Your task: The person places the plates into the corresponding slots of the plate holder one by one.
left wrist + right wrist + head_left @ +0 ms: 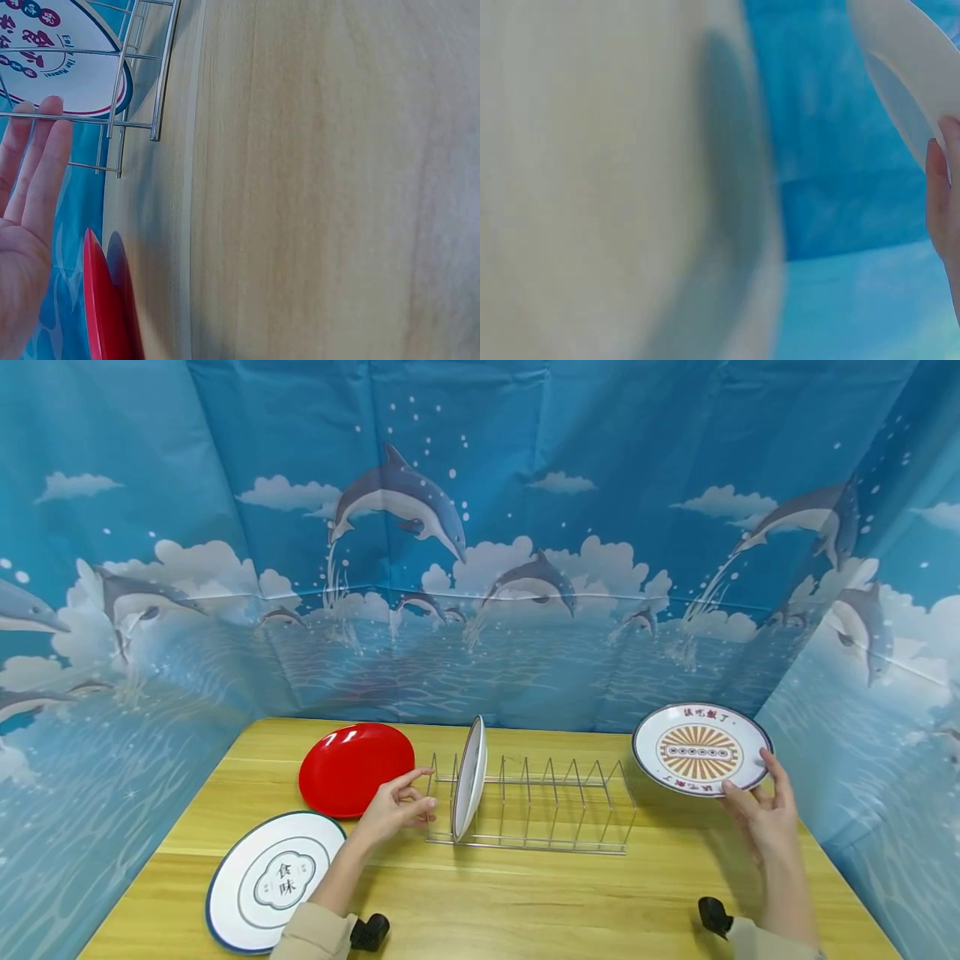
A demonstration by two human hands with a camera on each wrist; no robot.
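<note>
In the head view my right hand [771,820] grips a white plate [699,750] with an orange sunburst print by its right edge. It holds this plate up above the table, and its pale underside shows in the right wrist view, where only part of the hand appears. At the left end of a wire dish rack [555,845] is my left hand [393,810], its fingers extended to the end wires. Another white plate [470,781] stands on edge in the rack, close beside those fingers. Dark red and blue lettering marks its face in the left wrist view.
Left of the rack lies a red plate [356,770]. Nearer the front left is a white plate [258,868] with a blue rim, partly behind the left forearm. A dolphin-print curtain [480,652] encloses the wooden table [525,910] at the back and sides.
</note>
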